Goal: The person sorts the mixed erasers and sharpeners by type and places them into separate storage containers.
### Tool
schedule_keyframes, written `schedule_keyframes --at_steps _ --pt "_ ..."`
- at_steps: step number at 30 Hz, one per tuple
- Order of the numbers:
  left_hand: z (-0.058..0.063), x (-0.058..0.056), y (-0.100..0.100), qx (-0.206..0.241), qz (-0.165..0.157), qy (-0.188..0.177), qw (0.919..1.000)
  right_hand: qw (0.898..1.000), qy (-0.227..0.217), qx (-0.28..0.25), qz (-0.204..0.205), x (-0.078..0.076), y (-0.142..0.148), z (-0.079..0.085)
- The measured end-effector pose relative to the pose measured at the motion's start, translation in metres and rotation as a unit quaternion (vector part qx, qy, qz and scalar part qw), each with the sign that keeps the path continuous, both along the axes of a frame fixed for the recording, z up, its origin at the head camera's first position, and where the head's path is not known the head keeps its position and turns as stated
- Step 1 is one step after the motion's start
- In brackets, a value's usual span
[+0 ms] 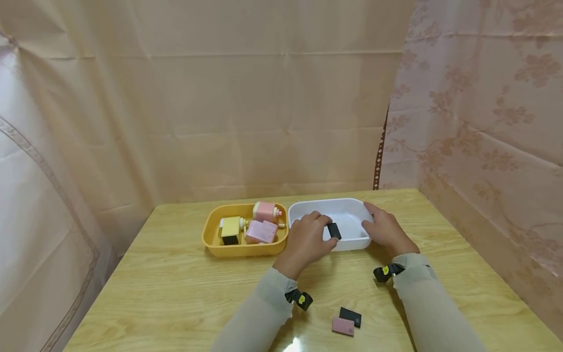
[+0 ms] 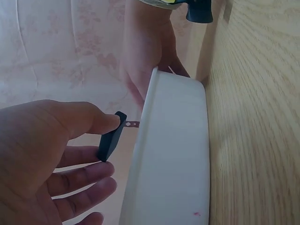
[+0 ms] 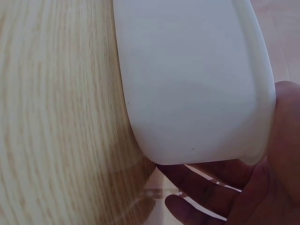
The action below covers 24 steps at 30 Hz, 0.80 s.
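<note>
Between thumb and fingertips, my left hand [image 1: 308, 237] pinches a small black rectangular block [image 1: 334, 231]. It holds the block over the near side of a white tray [image 1: 325, 202]; in the left wrist view the black block [image 2: 112, 136] is apart from the tray's wall [image 2: 173, 150]. At the tray's right end, my right hand [image 1: 387, 230] grips the rim, its thumb over the edge. The right wrist view shows that hand's fingers [image 3: 201, 192] under the tray's end wall [image 3: 197, 93].
Left of the white tray stands a yellow tray [image 1: 246, 251] holding a yellow bottle-shaped piece [image 1: 230, 226], a pink one [image 1: 265, 211] and a light pink block [image 1: 261, 231]. Nearer on the wooden table [image 1: 176, 293] lie a flat black piece [image 1: 350, 316] and a flat pink piece [image 1: 343, 326], overlapping.
</note>
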<state>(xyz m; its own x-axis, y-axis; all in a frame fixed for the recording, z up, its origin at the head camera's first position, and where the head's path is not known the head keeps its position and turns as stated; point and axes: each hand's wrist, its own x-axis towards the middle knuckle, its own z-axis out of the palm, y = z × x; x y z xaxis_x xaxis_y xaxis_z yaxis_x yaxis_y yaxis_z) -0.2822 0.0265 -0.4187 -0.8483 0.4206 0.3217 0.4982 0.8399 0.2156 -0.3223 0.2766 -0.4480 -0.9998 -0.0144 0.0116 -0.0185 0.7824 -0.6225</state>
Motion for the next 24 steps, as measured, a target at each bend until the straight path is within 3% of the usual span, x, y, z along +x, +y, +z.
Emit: schedule_keyframes --at_steps 11,24 --pt "-0.004 -0.014 -0.008 0.015 0.005 0.024 0.9996 1.0 -0.005 -0.007 -0.003 0.0 -0.001 -0.001" --pt "-0.006 -0.025 -0.014 0.073 0.021 -0.023 0.9968 1.0 -0.008 -0.009 -0.002 -0.001 -0.001 -0.001"
